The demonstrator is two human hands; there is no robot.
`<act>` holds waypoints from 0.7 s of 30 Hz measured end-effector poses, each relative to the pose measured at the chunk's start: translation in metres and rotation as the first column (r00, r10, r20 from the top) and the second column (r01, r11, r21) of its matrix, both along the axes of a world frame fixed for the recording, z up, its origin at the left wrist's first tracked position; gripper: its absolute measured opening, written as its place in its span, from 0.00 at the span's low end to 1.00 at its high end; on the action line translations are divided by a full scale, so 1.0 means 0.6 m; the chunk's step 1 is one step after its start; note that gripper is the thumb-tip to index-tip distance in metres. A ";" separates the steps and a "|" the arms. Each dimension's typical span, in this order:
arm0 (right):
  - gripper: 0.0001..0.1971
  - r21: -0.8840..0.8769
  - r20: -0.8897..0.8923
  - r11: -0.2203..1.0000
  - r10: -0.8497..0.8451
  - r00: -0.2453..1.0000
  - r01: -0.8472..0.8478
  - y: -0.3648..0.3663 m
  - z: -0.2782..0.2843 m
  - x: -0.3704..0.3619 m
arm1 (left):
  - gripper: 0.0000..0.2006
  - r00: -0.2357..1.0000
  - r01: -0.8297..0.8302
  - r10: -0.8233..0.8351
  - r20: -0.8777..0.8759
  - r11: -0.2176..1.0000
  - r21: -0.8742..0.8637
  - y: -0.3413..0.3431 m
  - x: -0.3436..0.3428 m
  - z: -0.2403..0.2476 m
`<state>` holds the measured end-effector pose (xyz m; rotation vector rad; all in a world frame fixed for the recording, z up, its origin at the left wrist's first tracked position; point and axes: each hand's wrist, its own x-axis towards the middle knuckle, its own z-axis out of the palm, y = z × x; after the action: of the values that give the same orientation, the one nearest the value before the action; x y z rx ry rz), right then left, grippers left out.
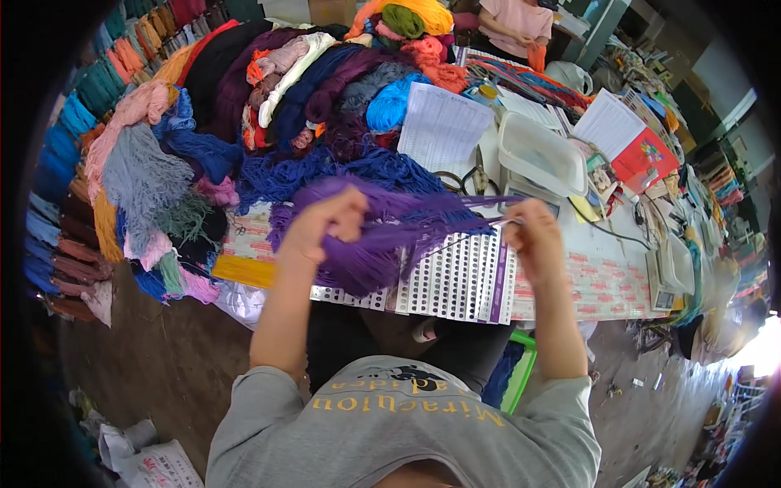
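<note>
A bundle of purple yarn (364, 236) is stretched between my two hands above the table. My left hand (335, 216), slightly blurred, has its fingers curled into the thick part of the bundle. At the thinner end, my right hand (530, 230) pinches the drawn-out strands, fingertips together. Beneath the yarn, at the table's front edge, lie white cards with rows of dark holes (455, 276). Dark blue yarn (333, 175) is heaped just beyond the bundle, and scissors (478, 175) rest behind the strands.
Many-coloured skeins (285, 81) cover the table's left and back. A clear plastic tub (541, 154), a printed sheet (443, 122) and a red booklet (647, 159) are on the right. Across the table is another person in pink (517, 24). A green-rimmed crate (521, 370) stands below the edge.
</note>
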<state>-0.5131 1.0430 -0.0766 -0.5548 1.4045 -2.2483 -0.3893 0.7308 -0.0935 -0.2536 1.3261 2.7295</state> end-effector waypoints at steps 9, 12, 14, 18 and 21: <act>0.09 -0.172 0.305 0.678 -0.653 0.693 0.714 0.476 -0.170 -0.223 | 0.08 0.920 -0.275 0.372 -0.126 0.838 0.471 -0.352 0.020 -0.098; 0.10 -0.117 0.129 0.581 -0.795 0.593 0.805 0.639 -0.200 -0.244 | 0.08 0.831 -0.458 0.554 -0.047 0.730 0.507 -0.441 0.035 -0.132; 0.11 -0.082 0.051 0.526 -0.846 0.530 0.847 0.758 -0.194 -0.245 | 0.09 0.744 -0.544 0.667 -0.041 0.640 0.543 -0.476 0.032 -0.167; 0.10 0.171 0.018 0.626 -0.774 0.632 0.761 0.735 -0.150 -0.217 | 0.12 0.678 -0.556 0.727 -0.107 0.603 0.572 -0.449 0.030 -0.162; 0.11 0.342 -0.041 0.713 -0.640 0.768 0.612 0.468 -0.027 -0.178 | 0.19 0.771 -0.345 0.559 -0.307 0.770 0.536 -0.321 0.035 -0.067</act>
<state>-0.6202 1.3240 -0.0927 0.1774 2.1188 -2.3704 -0.3685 0.5382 -0.1334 0.1307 0.6842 3.5988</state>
